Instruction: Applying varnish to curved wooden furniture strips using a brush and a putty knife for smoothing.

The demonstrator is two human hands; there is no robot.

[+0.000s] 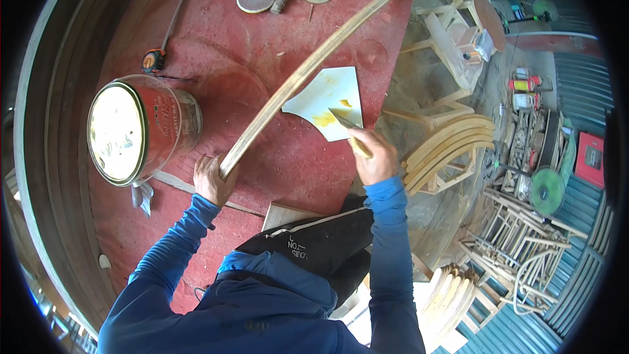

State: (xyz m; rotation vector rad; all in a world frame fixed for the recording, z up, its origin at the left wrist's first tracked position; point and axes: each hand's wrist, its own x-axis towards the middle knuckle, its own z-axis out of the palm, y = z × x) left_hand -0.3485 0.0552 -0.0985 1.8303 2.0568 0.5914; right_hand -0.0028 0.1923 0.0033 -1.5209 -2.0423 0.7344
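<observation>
Left hand [215,180]: fingers closed round near end of wood strip [308,69] | strip: slants across red table [298,160] | right hand [378,157]: fingers gripping scraper [342,120], blade over white sheet [337,86] with yellow paste [345,103], contact unclear | bucket [167,115]: left of left hand

Lying near red cylindrical bucket [157,132], black-and-orange tape measure [152,61]; at far right, round green fan [548,191] beside red rectangular box [591,159].
</observation>
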